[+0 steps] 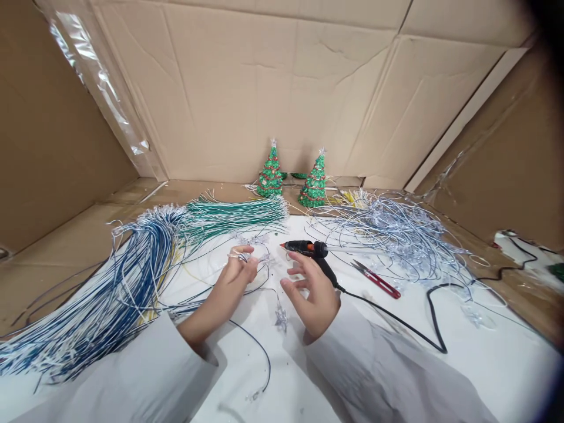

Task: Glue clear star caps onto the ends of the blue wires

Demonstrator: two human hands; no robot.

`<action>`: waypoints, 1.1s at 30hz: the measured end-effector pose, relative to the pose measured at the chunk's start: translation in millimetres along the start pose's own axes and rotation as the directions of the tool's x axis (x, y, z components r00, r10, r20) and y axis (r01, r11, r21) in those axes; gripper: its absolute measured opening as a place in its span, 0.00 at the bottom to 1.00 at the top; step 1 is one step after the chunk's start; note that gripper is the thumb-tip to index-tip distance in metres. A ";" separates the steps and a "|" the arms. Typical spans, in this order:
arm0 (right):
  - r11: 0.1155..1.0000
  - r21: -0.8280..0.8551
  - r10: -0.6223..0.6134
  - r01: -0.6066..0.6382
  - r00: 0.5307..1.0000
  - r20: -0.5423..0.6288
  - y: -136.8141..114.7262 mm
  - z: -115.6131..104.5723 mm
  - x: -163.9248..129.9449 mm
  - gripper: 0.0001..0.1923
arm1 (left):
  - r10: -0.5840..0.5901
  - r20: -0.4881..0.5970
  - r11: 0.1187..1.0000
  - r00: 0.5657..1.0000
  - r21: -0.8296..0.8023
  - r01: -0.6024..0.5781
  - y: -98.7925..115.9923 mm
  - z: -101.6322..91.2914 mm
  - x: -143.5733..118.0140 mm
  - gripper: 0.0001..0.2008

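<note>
In an apparent wire-handling step, the left hand [237,274] pinches a thin blue-and-white wire [237,255] above the white worktop's [279,367] middle, the right hand [316,295] loosely open near the black-and-orange glue gun [299,245], steadiness called for next.

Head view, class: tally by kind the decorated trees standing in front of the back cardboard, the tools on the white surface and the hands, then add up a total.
Decorated trees: 2
Glue gun: 1
Red-handled snips: 1
Hands: 2
Total: 6
</note>
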State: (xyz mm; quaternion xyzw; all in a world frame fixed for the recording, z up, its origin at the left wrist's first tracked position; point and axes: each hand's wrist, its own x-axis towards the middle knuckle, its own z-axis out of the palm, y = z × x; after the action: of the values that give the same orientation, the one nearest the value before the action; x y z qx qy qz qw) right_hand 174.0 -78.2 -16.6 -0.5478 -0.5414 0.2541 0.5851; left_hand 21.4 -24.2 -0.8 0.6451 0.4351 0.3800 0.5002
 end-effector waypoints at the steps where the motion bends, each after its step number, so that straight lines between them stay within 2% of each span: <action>1: 0.998 -0.060 -0.026 0.027 1.000 0.015 0.9 -1.0 -0.4 0.21 | 0.016 -0.019 1.000 1.000 0.018 -0.015 -1.6 -1.1 0.9 0.12; 3: 0.985 -0.160 -0.068 0.069 0.998 0.016 0.3 -3.2 -1.2 0.18 | 0.084 -0.039 0.990 0.996 0.118 -0.078 -3.6 -2.8 1.6 0.10; 6: 0.960 -0.246 -0.137 0.135 0.991 0.007 -3.7 -7.0 -1.7 0.10 | 0.232 -0.094 0.930 0.968 0.313 -0.192 -2.7 -3.5 0.1 0.12; 9: 0.920 -0.329 -0.217 0.215 0.976 0.031 -4.7 -11.9 -1.9 0.04 | 0.323 -0.160 0.875 0.933 0.425 -0.230 1.3 -3.2 -3.1 0.13; 12: 0.825 -0.486 -0.328 0.289 0.945 0.005 0.7 -18.8 -2.7 0.10 | 0.283 -0.105 0.921 0.953 0.309 -0.239 4.4 -1.7 -6.4 0.13; 14: 0.737 -0.581 -0.415 0.346 0.910 0.015 5.8 -25.1 -3.0 0.14 | 0.185 -0.028 0.973 0.982 0.142 -0.180 4.7 0.2 -8.1 0.14; 16: 0.682 -0.638 -0.445 0.356 0.895 0.025 10.1 -32.6 -2.3 0.16 | 0.089 0.016 0.996 0.996 0.016 -0.089 3.8 2.0 -8.7 0.13; 18: 0.690 -0.661 -0.404 0.295 0.915 -0.013 12.9 -40.6 0.1 0.19 | 0.030 0.016 0.998 0.999 -0.056 -0.029 3.2 2.7 -8.0 0.13; 21: 0.739 -0.666 -0.250 0.102 0.959 -0.131 16.3 -49.9 6.8 0.21 | -0.001 -0.036 0.991 0.999 -0.132 -0.004 4.8 1.3 -5.7 0.14; 23: 0.743 -0.666 -0.118 -0.060 0.969 -0.219 20.3 -53.3 13.3 0.20 | -0.004 -0.050 0.992 0.999 -0.122 -0.002 7.2 -0.3 -4.7 0.16; 25: 0.734 -0.661 -0.027 -0.155 0.966 -0.256 26.1 -54.6 20.9 0.18 | -0.003 -0.043 0.997 0.999 -0.073 0.000 9.6 -1.1 -4.9 0.17; 26: 0.740 -0.652 0.008 -0.165 0.971 -0.237 29.3 -54.8 25.0 0.20 | 0.002 -0.037 0.999 0.999 -0.041 -0.004 10.3 -0.9 -5.4 0.17; 28: 0.777 -0.615 0.076 -0.133 0.990 -0.119 35.3 -54.4 32.9 0.21 | 0.022 -0.024 1.000 0.999 0.014 -0.021 10.5 0.3 -6.6 0.17; 30: 0.817 -0.568 0.128 -0.101 0.992 0.007 39.9 -52.3 39.5 0.15 | 0.038 0.000 0.998 0.999 0.052 -0.038 9.1 2.2 -7.8 0.18; 33: 0.853 -0.516 0.121 -0.079 0.992 0.047 43.3 -43.4 47.6 0.14 | 0.048 0.025 0.997 0.999 0.058 -0.049 6.0 4.8 -9.2 0.17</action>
State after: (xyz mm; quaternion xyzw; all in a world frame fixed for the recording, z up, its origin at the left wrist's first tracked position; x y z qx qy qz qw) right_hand 239.9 -40.0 -31.3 -0.7008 -0.5827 0.1518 0.3824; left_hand 24.0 -35.0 3.6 0.6742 0.4242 0.3716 0.4769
